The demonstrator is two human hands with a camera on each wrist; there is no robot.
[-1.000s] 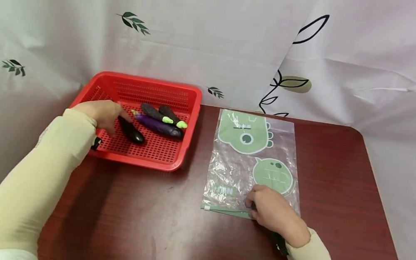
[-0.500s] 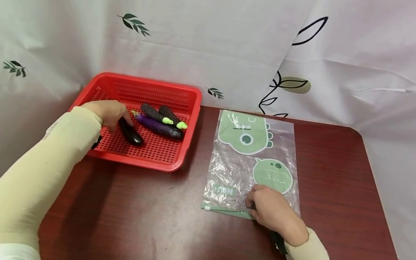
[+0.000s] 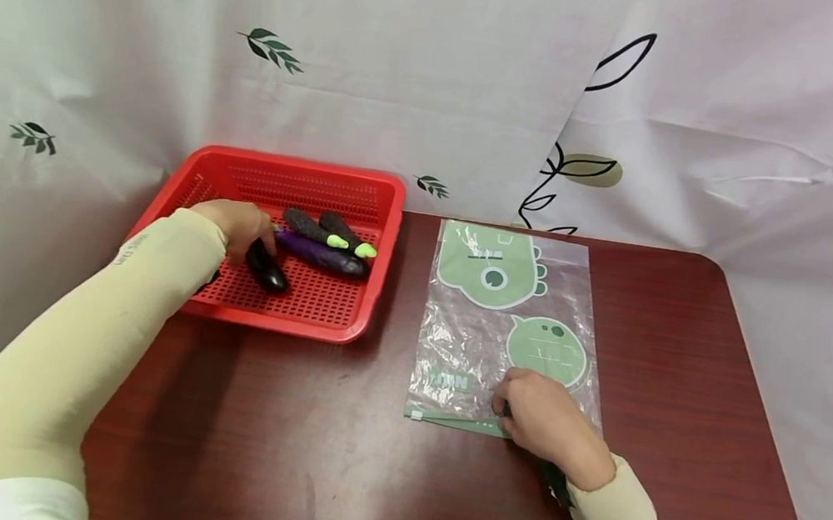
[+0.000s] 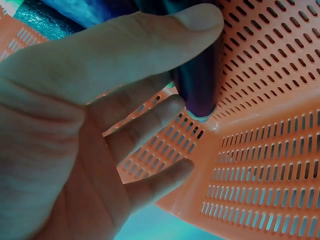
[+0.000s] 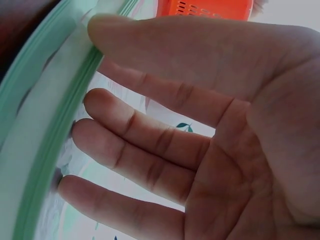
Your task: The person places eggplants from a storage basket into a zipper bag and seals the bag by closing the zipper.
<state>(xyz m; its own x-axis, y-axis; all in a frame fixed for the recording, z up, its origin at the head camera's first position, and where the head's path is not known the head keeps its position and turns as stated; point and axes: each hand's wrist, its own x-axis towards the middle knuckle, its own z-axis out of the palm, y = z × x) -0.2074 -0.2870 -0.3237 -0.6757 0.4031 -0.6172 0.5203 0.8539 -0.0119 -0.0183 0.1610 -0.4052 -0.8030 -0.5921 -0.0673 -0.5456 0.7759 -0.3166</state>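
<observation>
one zip bag (image 3: pixel 480 341) — lettering (image 3: pixel 452 381) unclear

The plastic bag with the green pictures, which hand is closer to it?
The right hand: it holds the plastic bag at its zip edge. The left hand is away from the bag, over in the red basket, holding an eggplant.
</observation>
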